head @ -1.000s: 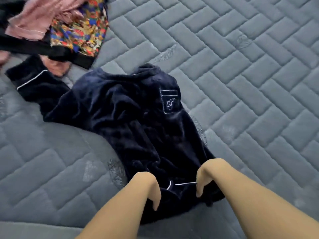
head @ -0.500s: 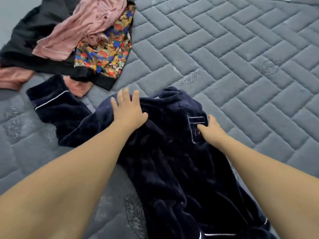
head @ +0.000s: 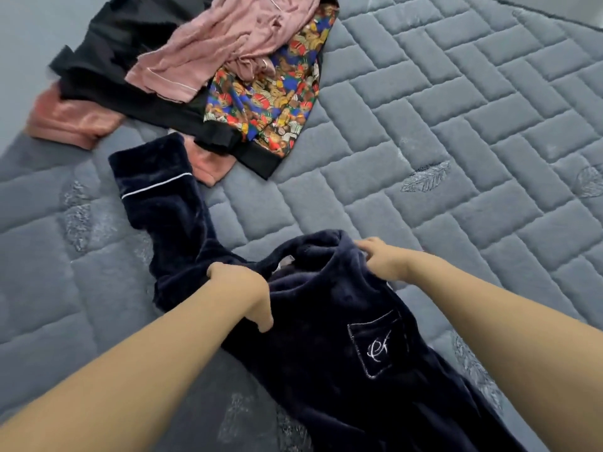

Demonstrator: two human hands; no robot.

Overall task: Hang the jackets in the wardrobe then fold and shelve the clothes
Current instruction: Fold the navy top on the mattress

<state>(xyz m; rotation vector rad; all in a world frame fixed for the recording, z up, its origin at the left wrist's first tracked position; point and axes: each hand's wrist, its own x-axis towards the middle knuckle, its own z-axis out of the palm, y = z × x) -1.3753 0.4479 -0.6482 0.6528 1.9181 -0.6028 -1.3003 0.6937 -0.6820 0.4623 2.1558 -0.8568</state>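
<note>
Grey quilted mattress (head: 456, 132); navy fleece top (head: 326, 337) rumpled, monogram pocket.

White embroidered cursive monogram, unclear, perhaps "ef", on chest pocket (head: 378, 345) of dark navy plush fleece top (head: 326, 321). No other text.

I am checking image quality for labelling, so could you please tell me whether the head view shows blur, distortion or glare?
Head view: soft, even light, no glare; wide-angle bending curves the quilted mattress lines; the pink garment at left is smeared; the navy top is dark, its folds hard to read.
</note>
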